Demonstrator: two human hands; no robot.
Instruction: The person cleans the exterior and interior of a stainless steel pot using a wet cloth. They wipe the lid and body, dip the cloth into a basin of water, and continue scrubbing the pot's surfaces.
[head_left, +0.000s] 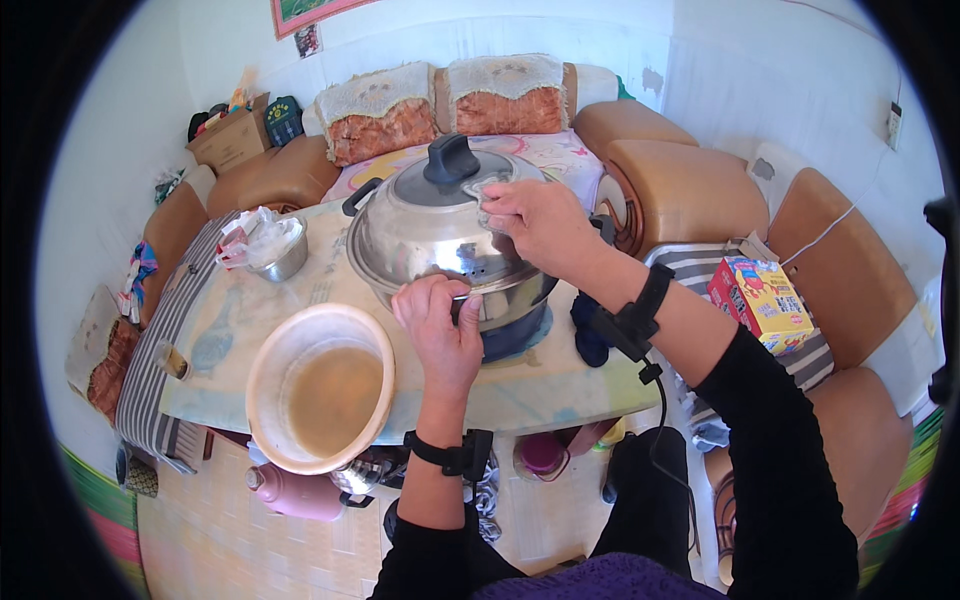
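Observation:
A large stainless steel pot (495, 311) with a domed lid (427, 232) and a black knob stands on the table (300, 300). My left hand (442, 330) grips the front rim of the lid, fingers on top and thumb at the edge. My right hand (536, 221) presses a grey scouring pad or cloth (482, 196) against the lid's upper right side. At the left front, a pale plastic basin (259, 390) holds cloudy brownish water (335, 401). The pot's base sits on something dark blue, partly hidden.
A metal bowl with plastic bags (283, 255) and a small glass jar (172, 361) stand on the table's left side. Dark cloth (591, 330) lies right of the pot. Brown sofas (690, 187) surround the table; a pink thermos (296, 491) is below its front edge.

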